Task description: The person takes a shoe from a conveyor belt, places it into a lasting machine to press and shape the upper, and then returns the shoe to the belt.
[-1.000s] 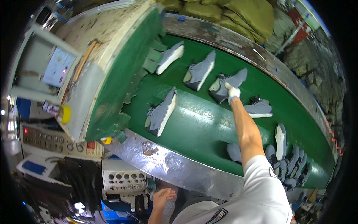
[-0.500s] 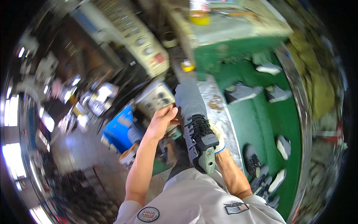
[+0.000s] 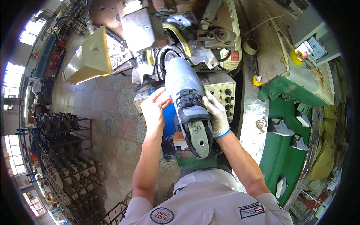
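Note:
A grey shoe upper [image 3: 183, 80] with black laces is stretched over a green shoe last [image 3: 198, 137], whose heel end with a round hole points toward me. Its toe reaches into the curved metal jaw [image 3: 167, 53] of a large machine. My bare left hand [image 3: 154, 108] is against the shoe's left side, fingertips on it and the rest of the fingers partly hidden. On the opposite side, my right hand [image 3: 216, 114], in a white knitted glove with a blue cuff, grips the shoe near the collar.
The machine's yellowish guard [image 3: 88, 56] juts out at left, above a control box with knobs [image 3: 221, 92]. To the right, a green conveyor belt [image 3: 275, 150] carries several shoes beside a metal ledge [image 3: 253, 131]. Racks of dark shoes [image 3: 69, 161] stand at left.
My view has swung left from the conveyor to face the machine. Both hands have carried the shoe along, and its toe is now at the machine's jaw.

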Action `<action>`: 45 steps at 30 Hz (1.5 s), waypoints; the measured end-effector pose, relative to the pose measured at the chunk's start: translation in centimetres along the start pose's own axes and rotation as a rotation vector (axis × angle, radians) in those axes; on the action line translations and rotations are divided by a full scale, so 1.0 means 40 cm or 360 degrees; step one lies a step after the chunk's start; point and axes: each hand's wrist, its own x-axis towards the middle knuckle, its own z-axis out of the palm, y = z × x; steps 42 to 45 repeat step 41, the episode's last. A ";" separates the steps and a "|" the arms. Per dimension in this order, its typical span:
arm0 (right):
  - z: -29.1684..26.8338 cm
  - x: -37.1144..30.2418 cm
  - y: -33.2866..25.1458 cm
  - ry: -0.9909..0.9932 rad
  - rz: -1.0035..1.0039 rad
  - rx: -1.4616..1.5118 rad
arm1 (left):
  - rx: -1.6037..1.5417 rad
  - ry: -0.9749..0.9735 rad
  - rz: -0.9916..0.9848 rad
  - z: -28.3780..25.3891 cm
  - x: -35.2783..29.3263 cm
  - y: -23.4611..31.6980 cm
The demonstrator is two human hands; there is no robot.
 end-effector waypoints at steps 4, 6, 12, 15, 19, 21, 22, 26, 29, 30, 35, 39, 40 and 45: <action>0.081 0.066 0.015 -0.0073 -0.0047 0.0236 | -0.0146 -0.0005 0.0126 -0.024 0.063 0.019; 0.108 0.093 0.024 -0.0116 -0.0088 0.0417 | -0.0240 -0.0064 0.0164 -0.031 0.083 0.019; 0.124 0.156 0.107 0.0120 -0.0163 0.0319 | -0.0238 -0.0201 -0.0353 -0.004 0.056 -0.007; 0.115 0.175 0.120 0.0103 -0.0143 0.0245 | -0.0566 -0.0312 -0.0642 -0.001 0.049 -0.041; 0.104 0.183 0.129 0.0148 -0.0147 0.0142 | -0.0576 -0.0319 -0.0612 -0.009 0.078 -0.090; 0.104 0.185 0.133 0.0162 -0.0101 0.0184 | -0.0447 -0.0302 -0.0553 -0.016 0.090 -0.098; 0.100 0.188 0.137 0.0163 -0.0084 0.0183 | -0.0384 -0.0293 -0.0523 -0.017 0.094 -0.101; 0.079 0.203 0.181 0.0200 0.0013 0.0143 | -0.0205 -0.0163 -0.0445 -0.015 0.104 -0.134; 0.087 0.215 0.203 0.0238 -0.0092 0.0199 | -0.0150 -0.0237 -0.0224 -0.025 0.117 -0.155; 0.089 0.219 0.204 0.0236 -0.0124 0.0194 | 0.0079 -0.0210 -0.0190 -0.034 0.119 -0.157; 0.081 0.237 0.215 0.0234 -0.0188 0.0124 | -0.0196 -0.0330 -0.0147 -0.036 0.130 -0.168; 0.098 0.210 0.171 0.0177 -0.0040 0.0213 | -0.0284 -0.0275 -0.0191 -0.046 0.122 -0.172; 0.096 0.207 0.139 0.0285 0.0152 -0.0003 | -0.0300 -0.0191 -0.0163 -0.046 0.117 -0.166; 0.068 0.204 0.125 0.0099 0.0052 -0.0147 | -0.0307 -0.0189 -0.0160 -0.050 0.110 -0.163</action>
